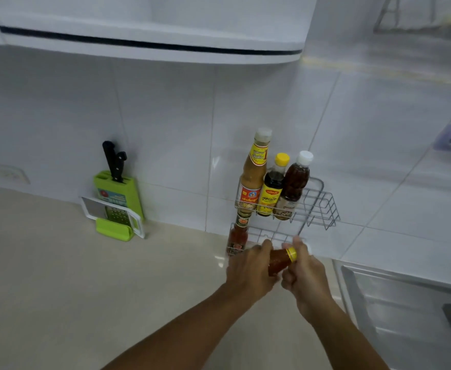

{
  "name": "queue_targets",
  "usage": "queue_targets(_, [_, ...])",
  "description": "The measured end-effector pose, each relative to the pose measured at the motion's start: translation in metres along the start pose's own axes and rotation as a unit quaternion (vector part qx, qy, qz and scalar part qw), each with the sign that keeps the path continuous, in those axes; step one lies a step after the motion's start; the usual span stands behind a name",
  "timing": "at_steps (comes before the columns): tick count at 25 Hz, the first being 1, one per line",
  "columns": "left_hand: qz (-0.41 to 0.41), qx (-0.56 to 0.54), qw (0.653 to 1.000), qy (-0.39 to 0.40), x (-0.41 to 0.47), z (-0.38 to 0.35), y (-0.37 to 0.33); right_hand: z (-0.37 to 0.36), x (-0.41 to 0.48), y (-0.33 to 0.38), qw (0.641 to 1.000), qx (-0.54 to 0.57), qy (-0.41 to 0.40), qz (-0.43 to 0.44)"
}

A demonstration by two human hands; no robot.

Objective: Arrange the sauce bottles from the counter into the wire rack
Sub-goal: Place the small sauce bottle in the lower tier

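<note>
A two-tier wire rack hangs on the white tiled wall. Its upper tier holds three bottles: a tall tan sauce bottle, a dark bottle with a yellow cap and a brown bottle with a white cap. A red chili sauce bottle stands at the left of the lower tier. Just in front of the lower tier, both hands hold a tilted red sauce bottle with a yellow cap. My left hand grips its body and my right hand is around its cap end.
A green knife block with black-handled knives and a grater stands against the wall at the left. The beige counter spreads in front. A steel sink lies at the right. A white cabinet overhangs the wall.
</note>
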State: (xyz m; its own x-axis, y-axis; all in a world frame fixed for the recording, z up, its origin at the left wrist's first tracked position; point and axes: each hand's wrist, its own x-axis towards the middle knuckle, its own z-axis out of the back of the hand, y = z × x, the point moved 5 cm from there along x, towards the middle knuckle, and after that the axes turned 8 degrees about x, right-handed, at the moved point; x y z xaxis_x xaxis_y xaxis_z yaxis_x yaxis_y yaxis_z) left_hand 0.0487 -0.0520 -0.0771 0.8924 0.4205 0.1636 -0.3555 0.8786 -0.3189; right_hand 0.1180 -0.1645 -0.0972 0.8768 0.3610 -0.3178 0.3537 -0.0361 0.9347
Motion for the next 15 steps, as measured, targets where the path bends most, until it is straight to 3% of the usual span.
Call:
queue_targets(3, [0.026,-0.173,0.978,0.11,0.01,-0.024,0.014,-0.004,0.015,-0.006,0.994,-0.072,0.079,0.011])
queue_targets(6, [0.024,-0.255,0.95,0.18,0.022,-0.044,0.044,0.002,0.037,-0.006,0.985,-0.134,0.054,0.091])
queue_targets(11, [0.294,-0.273,0.914,0.054,0.046,-0.064,0.123,0.0,0.069,-0.011,0.949,-0.221,0.001,0.225])
queue_targets(15, [0.314,-0.335,0.883,0.097,0.054,-0.089,0.128,-0.007,0.09,-0.014,0.926,-0.26,0.004,0.274])
